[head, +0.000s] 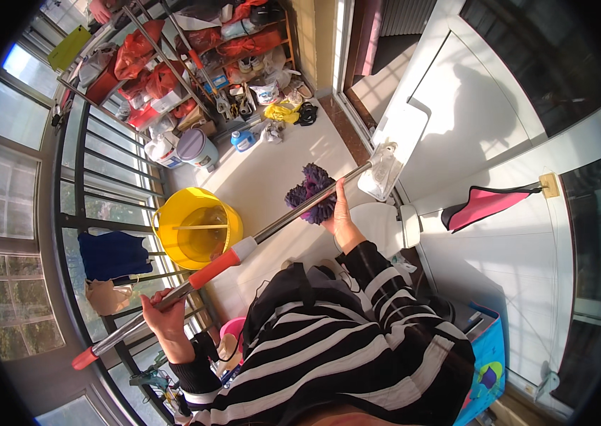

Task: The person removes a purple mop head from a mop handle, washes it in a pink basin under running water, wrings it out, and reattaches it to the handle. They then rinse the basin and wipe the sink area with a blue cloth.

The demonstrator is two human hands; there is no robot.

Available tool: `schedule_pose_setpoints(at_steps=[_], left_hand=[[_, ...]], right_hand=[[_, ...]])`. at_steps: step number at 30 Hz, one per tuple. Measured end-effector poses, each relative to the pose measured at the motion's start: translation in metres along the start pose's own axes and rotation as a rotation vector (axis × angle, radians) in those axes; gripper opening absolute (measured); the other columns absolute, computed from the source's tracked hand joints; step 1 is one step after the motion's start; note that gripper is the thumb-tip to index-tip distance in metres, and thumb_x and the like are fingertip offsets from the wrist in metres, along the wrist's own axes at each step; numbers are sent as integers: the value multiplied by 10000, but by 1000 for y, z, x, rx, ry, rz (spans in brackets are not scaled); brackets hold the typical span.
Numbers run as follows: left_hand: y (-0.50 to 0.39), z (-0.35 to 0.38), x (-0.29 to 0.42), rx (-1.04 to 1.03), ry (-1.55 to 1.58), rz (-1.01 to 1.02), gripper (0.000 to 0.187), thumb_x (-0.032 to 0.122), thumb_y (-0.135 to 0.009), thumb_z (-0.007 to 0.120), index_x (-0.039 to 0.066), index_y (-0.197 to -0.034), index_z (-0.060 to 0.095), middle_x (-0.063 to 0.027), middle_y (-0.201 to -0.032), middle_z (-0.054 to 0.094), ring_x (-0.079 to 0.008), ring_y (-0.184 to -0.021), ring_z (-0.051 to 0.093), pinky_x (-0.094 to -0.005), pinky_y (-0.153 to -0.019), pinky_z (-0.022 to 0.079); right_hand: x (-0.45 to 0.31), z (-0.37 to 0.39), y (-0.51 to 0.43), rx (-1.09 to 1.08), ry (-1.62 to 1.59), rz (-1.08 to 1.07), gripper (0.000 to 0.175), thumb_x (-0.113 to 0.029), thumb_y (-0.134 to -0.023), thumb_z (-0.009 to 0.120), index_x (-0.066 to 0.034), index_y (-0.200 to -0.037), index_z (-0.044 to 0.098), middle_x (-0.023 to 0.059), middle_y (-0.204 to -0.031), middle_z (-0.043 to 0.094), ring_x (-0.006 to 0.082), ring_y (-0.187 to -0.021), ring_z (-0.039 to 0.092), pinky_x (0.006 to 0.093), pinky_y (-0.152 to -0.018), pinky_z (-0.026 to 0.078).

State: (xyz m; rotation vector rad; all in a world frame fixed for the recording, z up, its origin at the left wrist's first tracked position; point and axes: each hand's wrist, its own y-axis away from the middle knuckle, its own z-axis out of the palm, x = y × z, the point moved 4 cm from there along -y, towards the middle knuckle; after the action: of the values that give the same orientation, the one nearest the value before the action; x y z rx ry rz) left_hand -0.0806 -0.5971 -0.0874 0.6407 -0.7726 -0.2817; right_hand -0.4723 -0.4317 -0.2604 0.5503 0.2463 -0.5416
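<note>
A metal mop pole [279,221] with red grip sections slants across the view, held between my hands. My left hand [165,318] is closed round it near its red end cap. At the upper right, the white flat mop head [393,152] is held up in front of the white door panels. My right hand [341,215] supports the pole below this head and holds a purple chenille mop pad [306,197] bunched against it. Some of the right fingers are hidden behind the pole and pad.
A yellow bucket [166,234] with a stick across it stands left of the pole. Beyond are a lidded pail [194,146], a blue bottle [242,140] and shelves with red bags [138,50]. A white toilet-like fixture [372,226] is at right. Railings [114,154] line the left.
</note>
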Motion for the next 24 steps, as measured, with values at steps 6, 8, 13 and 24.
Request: schedule_pose_setpoints(at_steps=[6, 8, 13, 24], left_hand=[[-12, -15, 9, -21, 37, -102, 419, 395, -913, 447, 123, -596, 411, -19, -572, 463, -212, -670, 497, -393, -748, 391], [-21, -14, 9, -18, -36, -86, 349, 347, -907, 470, 108, -654, 456, -27, -598, 490, -212, -695, 520, -395, -729, 398], [-58, -9, 0, -90, 26, -203, 196, 275, -885, 487, 125, -759, 483, 5, -708, 559, -169, -731, 550, -394, -725, 409], [-164, -29, -63, -313, -494, -517, 552, 408, -837, 549, -56, -1111, 430, -200, -1126, 487, -280, -1063, 478, -458, -904, 399]], right_hand=[[-31, 9, -5, 55, 120, -55, 151, -205, -759, 624, -83, -841, 587, 54, -780, 627, 206, -689, 625, 372, -659, 540], [-44, 10, 1, 67, 171, -127, 119, -189, -769, 618, -86, -820, 590, 48, -776, 628, 192, -675, 626, 356, -645, 541], [-64, 18, 29, 42, 183, -213, 131, -183, -793, 596, -73, -863, 605, 45, -808, 637, 182, -719, 628, 326, -675, 528], [-81, 59, 75, 109, 337, -624, 255, -107, -811, 556, -21, -1051, 573, 53, -1002, 592, 167, -886, 587, 333, -835, 480]])
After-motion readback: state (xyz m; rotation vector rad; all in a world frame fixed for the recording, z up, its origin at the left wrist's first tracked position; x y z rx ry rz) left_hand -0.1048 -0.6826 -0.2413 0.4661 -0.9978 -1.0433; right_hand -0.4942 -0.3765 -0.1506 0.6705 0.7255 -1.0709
